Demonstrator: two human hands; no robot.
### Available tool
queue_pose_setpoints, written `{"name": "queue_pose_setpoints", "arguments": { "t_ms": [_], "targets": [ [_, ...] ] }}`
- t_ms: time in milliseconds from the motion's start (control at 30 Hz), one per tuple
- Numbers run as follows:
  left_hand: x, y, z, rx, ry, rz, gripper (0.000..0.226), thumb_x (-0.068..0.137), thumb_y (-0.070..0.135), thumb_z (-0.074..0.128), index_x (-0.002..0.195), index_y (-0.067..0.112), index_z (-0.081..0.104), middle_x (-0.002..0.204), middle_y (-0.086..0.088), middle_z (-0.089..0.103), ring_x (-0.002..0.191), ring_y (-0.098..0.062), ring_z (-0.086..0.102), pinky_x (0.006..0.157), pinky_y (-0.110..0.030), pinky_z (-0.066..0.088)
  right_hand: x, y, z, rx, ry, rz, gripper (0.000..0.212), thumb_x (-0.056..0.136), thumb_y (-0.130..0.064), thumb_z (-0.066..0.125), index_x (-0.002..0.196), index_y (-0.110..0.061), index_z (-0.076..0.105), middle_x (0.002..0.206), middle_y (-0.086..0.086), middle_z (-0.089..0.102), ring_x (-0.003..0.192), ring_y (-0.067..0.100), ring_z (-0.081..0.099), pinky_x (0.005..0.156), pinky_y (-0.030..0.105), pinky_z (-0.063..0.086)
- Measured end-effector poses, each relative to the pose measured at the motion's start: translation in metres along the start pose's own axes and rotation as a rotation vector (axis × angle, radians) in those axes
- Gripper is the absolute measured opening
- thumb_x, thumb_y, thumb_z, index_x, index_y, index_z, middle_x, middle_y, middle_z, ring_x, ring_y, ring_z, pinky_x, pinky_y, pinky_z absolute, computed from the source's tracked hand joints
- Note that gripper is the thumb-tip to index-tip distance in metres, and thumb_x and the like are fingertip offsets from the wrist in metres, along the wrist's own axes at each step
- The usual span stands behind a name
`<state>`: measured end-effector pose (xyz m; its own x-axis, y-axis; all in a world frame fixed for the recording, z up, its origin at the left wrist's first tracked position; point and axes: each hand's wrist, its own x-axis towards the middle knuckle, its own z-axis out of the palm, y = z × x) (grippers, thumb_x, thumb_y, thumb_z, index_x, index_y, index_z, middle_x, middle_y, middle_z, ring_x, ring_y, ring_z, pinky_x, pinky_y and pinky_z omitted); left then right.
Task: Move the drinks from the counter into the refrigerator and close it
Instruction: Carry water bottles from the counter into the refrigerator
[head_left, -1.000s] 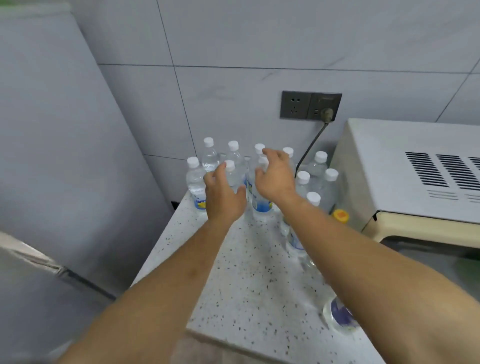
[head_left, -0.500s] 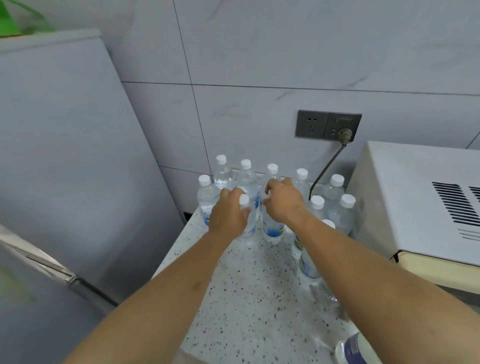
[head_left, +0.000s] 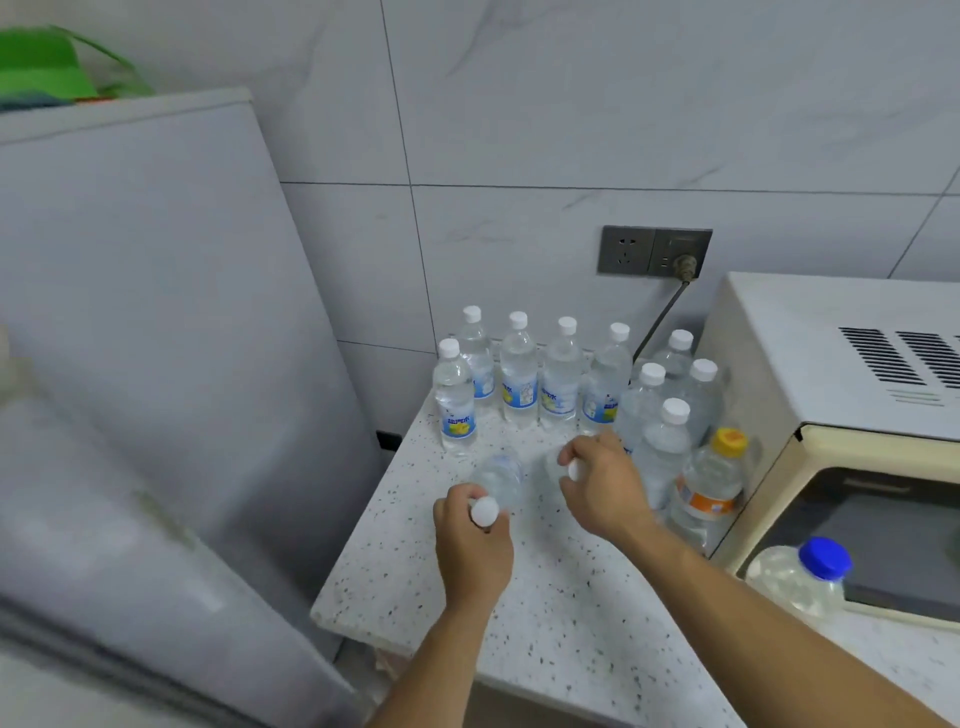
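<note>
My left hand (head_left: 475, 545) grips a clear water bottle (head_left: 497, 480) by its white-capped neck, lifted off the speckled counter (head_left: 566, 613). My right hand (head_left: 605, 480) grips a second water bottle (head_left: 557, 467) the same way, its body mostly hidden and blurred. Several more white-capped water bottles (head_left: 519, 369) stand in rows at the back of the counter by the wall. An orange-capped bottle (head_left: 709, 483) stands beside the microwave. The grey refrigerator (head_left: 156, 338) is on the left, its door (head_left: 104, 597) swung open toward me.
A cream microwave (head_left: 841, 395) fills the right side of the counter, with a blue-capped jug (head_left: 802, 577) in front of it. A wall socket (head_left: 654, 252) with a plugged cable is above the bottles. Green items (head_left: 47, 67) lie on the refrigerator's top.
Both hands closed on a bottle each in the front row and pulled them up and back toward me, away from the group. The camera has tilted and pulled back.
</note>
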<state>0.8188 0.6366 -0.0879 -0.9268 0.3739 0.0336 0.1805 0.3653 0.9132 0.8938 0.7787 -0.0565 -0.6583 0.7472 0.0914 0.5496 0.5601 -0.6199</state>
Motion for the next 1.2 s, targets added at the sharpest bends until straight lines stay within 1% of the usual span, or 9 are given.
{"name": "queue_pose_setpoints", "arguments": {
  "t_ms": [200,400,500,600,700,833,933,1067,1200],
  "targets": [
    [-0.013,0.012,-0.037,-0.007,-0.045,0.078,0.027,0.081,0.021,0.078,0.091,0.03,0.055,0.097,0.011,0.053,0.076,0.0,0.055,0.058,-0.009,0.036,-0.045,-0.015,-0.017,0.055,0.037,-0.021,0.02,0.082,-0.009,0.068,0.099,-0.019,0.069,0.107,0.002,0.056,0.095,0.012,0.049,0.079,0.02,0.036],
    [-0.019,0.017,-0.057,0.12,-0.094,0.183,0.023,0.083,0.032,0.077,0.094,0.03,0.057,0.097,0.009,0.056,0.079,0.003,0.052,0.061,-0.01,0.035,-0.067,-0.02,-0.035,0.06,-0.071,-0.049,0.026,0.084,-0.011,0.068,0.105,-0.025,0.067,0.114,0.002,0.059,0.094,0.014,0.053,0.076,0.02,0.039],
    [-0.026,0.009,-0.057,0.126,-0.069,0.272,0.022,0.084,0.035,0.075,0.098,0.031,0.058,0.096,0.01,0.055,0.081,0.0,0.054,0.063,-0.008,0.036,-0.075,-0.018,-0.025,0.121,0.031,-0.096,0.028,0.085,-0.013,0.07,0.112,-0.021,0.067,0.114,0.003,0.061,0.097,0.017,0.056,0.083,0.024,0.043],
    [-0.032,-0.006,-0.056,0.123,0.04,0.324,0.026,0.086,0.033,0.072,0.107,0.022,0.062,0.1,0.006,0.053,0.088,-0.011,0.052,0.069,-0.021,0.043,-0.081,-0.006,-0.008,0.23,0.134,-0.035,0.036,0.081,-0.028,0.077,0.113,-0.019,0.064,0.11,-0.003,0.064,0.1,0.016,0.056,0.087,0.031,0.047],
    [-0.038,-0.024,-0.056,0.024,0.026,0.224,0.035,0.087,0.036,0.069,0.115,0.027,0.05,0.105,0.009,0.054,0.099,-0.016,0.056,0.077,-0.031,0.052,-0.087,0.01,0.013,0.396,0.021,0.114,0.057,0.071,-0.044,0.083,0.119,-0.031,0.056,0.114,-0.01,0.059,0.102,0.01,0.056,0.084,0.026,0.047],
    [-0.056,-0.052,-0.054,0.064,-0.205,0.132,0.073,0.071,0.039,0.084,0.12,0.052,0.031,0.112,0.036,0.05,0.098,0.012,0.055,0.065,-0.003,0.044,-0.088,0.031,0.04,0.466,-0.094,0.212,0.075,0.066,-0.038,0.088,0.126,-0.035,0.043,0.122,-0.009,0.055,0.109,0.015,0.054,0.088,0.032,0.048],
    [-0.069,-0.072,-0.047,0.084,-0.282,-0.031,0.073,0.065,0.049,0.083,0.106,0.066,0.025,0.105,0.032,0.051,0.092,0.005,0.056,0.058,-0.003,0.039,-0.086,0.041,0.055,0.51,-0.139,0.261,0.076,0.065,-0.037,0.088,0.122,-0.039,0.036,0.116,-0.012,0.054,0.105,0.015,0.055,0.08,0.027,0.045],
    [-0.073,-0.083,-0.041,-0.013,-0.201,-0.191,0.082,0.062,0.049,0.083,0.129,0.045,0.037,0.114,0.02,0.056,0.098,-0.003,0.057,0.069,-0.008,0.041,-0.091,0.05,0.064,0.557,-0.112,0.281,0.075,0.068,-0.038,0.085,0.122,-0.041,0.034,0.108,-0.022,0.051,0.098,0.008,0.055,0.07,0.02,0.044],
    [-0.085,-0.087,-0.045,-0.044,-0.131,-0.245,0.093,0.063,0.047,0.084,0.136,0.038,0.027,0.123,0.012,0.051,0.112,-0.014,0.052,0.082,-0.023,0.043,-0.115,0.057,0.063,0.642,-0.027,0.235,0.075,0.073,-0.03,0.086,0.122,-0.04,0.03,0.109,-0.022,0.049,0.097,0.005,0.055,0.069,0.015,0.043]
  ]
}}
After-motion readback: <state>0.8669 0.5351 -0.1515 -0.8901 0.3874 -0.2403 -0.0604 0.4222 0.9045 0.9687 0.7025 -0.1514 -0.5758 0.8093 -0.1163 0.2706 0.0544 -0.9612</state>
